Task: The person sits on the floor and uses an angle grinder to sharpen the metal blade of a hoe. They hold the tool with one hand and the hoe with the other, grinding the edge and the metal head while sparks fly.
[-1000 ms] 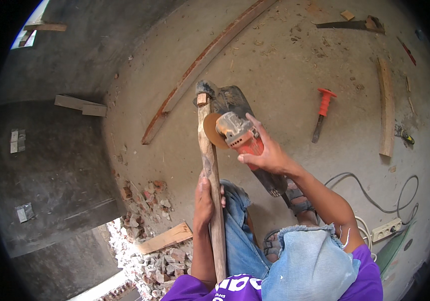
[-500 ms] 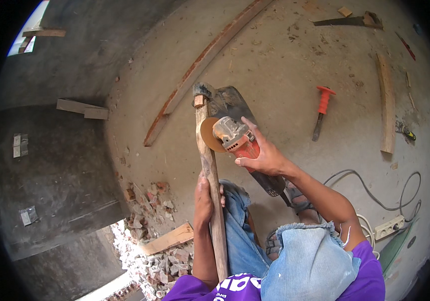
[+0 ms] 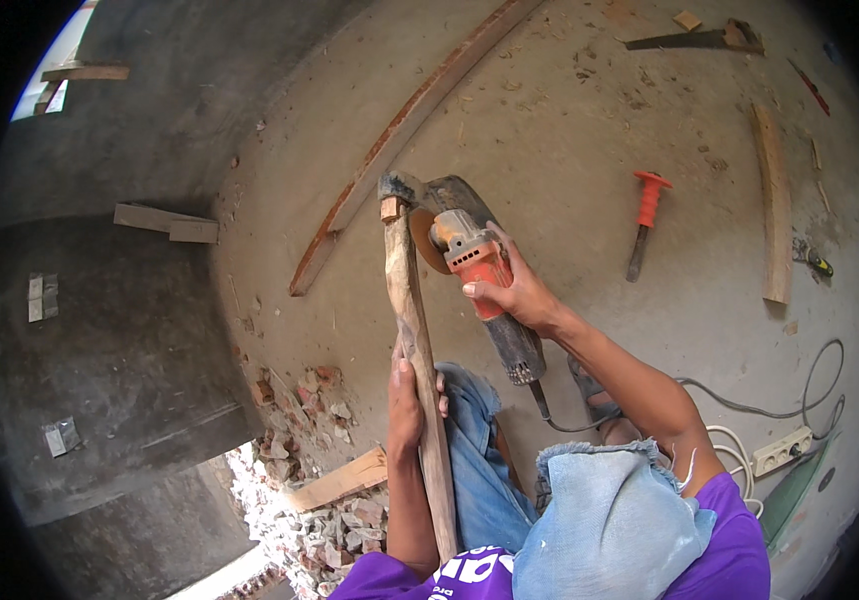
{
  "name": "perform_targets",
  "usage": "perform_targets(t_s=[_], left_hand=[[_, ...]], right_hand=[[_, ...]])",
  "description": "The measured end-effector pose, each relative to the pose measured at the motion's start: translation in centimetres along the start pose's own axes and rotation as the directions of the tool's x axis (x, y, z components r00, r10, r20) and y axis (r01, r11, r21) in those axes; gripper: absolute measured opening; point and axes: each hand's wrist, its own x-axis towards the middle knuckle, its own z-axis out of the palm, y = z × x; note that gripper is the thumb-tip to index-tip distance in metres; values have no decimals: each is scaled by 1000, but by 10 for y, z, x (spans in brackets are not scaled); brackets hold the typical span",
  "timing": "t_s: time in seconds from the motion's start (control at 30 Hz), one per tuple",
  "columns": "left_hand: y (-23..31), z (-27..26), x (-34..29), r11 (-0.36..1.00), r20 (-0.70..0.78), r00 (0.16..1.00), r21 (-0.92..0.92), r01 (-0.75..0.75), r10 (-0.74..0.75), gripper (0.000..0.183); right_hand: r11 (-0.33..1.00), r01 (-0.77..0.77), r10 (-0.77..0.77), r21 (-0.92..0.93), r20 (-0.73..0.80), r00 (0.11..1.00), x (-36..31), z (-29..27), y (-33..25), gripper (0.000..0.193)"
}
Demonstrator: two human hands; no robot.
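My left hand point(image 3: 407, 400) is wrapped round the wooden handle of a hoe point(image 3: 407, 300), which stretches from my lap up to its dark metal head. A wood wedge point(image 3: 391, 209) pokes out at the head's socket, and the broad blade point(image 3: 457, 195) reaches off to the right. In my right hand point(image 3: 527, 298) is a red and black angle grinder point(image 3: 494, 280). Its tan disc point(image 3: 426, 240) is at the right side of the handle, just below the head; whether it touches the wood, I cannot tell. The grinder's body partly hides the blade.
A long timber point(image 3: 389, 150) lies beyond the hoe. To the right are a red-gripped chisel point(image 3: 647, 215), a plank point(image 3: 774, 210) and a handsaw point(image 3: 694, 40). A cord runs toward a power strip point(image 3: 781, 452). Rubble point(image 3: 349, 530) and a board point(image 3: 339, 478) lie at lower left.
The grinder has swung more upright, and its disc has moved up the handle toward the hoe's head. The hoe's head has shifted slightly left and down. My left hand keeps its hold.
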Motion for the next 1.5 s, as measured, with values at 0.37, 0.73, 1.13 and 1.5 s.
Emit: perform_targets(t_s=[0.37,0.73,1.13,1.5], left_hand=[[-3,1,0,1000,-7,1000,21,-1,1,59],[1,5,-1,999,-4,1000,39,-25,25,59],[0,6,-1,1000,-12,1000,22,-5,6,62],[21,-2,10,997,18,999,53,-47,46,65]], right_hand=[[1000,-18,18,3,4,1000,10,9,1,117],[999,13,-13,41,12,1000,-4,16,-3,117],[998,-9,8,59,18,1000,-35,-8,-21,112],[987,147,-120,58,-329,937,-90,-98,-94,103]])
